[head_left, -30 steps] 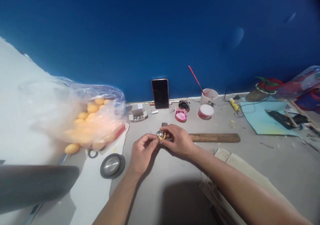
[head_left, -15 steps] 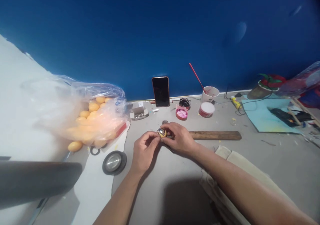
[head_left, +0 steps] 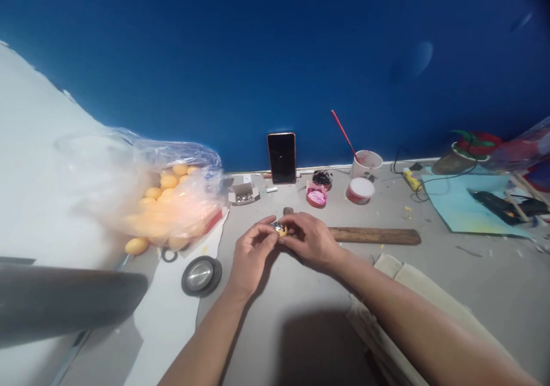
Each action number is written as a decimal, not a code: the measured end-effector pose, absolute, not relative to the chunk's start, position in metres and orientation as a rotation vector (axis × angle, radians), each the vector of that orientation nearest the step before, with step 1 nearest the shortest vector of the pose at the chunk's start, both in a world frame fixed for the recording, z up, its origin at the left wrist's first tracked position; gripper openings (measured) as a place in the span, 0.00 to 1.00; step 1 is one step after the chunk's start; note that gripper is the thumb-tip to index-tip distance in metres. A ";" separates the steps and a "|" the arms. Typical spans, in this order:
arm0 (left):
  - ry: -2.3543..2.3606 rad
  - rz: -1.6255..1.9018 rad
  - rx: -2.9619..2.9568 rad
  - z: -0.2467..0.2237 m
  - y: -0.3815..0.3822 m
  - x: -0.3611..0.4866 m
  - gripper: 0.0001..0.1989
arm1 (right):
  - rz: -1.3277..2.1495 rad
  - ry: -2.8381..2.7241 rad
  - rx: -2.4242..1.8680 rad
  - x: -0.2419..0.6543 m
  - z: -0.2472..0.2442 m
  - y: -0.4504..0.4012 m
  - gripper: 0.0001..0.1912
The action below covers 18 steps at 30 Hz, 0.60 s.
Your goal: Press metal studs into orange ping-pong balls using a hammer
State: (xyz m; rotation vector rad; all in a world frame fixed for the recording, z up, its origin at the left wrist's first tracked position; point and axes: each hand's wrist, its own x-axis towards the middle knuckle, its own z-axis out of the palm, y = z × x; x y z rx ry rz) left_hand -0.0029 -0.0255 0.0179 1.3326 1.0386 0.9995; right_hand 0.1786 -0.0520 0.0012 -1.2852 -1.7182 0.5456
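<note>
A small yellow ball [head_left: 281, 231], its upper side covered with shiny silvery pieces, is held at the fingertips of both hands above the table. My left hand [head_left: 254, 251] pinches it from the left with thumb and fingers. From the right, my right hand [head_left: 311, 240] closes its thumb and fingers on it, hiding part of the ball. Behind the right hand lies a hammer [head_left: 376, 236], its wooden handle pointing right and its head partly hidden. A small open box [head_left: 244, 193] of tiny shiny metal pieces stands beyond the left hand.
A clear bag [head_left: 172, 191] of yellow balls lies at left, near a round dark lid [head_left: 200, 275]. A phone [head_left: 282, 158] leans on the blue wall. Paint pots [head_left: 317, 196], a cup [head_left: 368, 162] with a red stick and a cloth [head_left: 399, 294] are at right.
The whole scene has shifted slightly right in view. Both hands keep hold of the ball, which appears slightly turned, with more silver toward its upper left.
</note>
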 end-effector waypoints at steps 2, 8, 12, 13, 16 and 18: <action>1.046 0.961 1.399 0.019 -0.027 -0.002 0.09 | 0.491 -1.735 -1.221 0.179 0.000 -0.050 0.11; 1.177 1.046 1.552 0.016 -0.028 -0.004 0.08 | 0.416 -1.670 -1.129 0.175 0.000 -0.049 0.04; 1.165 1.069 1.563 0.014 -0.027 -0.005 0.08 | 0.560 -1.593 -1.099 0.171 0.003 -0.052 0.04; 1.161 1.075 1.588 0.015 -0.027 -0.005 0.08 | 0.609 -1.572 -1.120 0.171 0.004 -0.052 0.05; 1.147 1.099 1.665 0.015 -0.027 -0.005 0.06 | 0.715 -1.532 -1.179 0.170 0.008 -0.053 0.06; 1.134 1.108 1.681 0.014 -0.028 -0.006 0.05 | 0.765 -1.534 -1.212 0.171 0.012 -0.053 0.06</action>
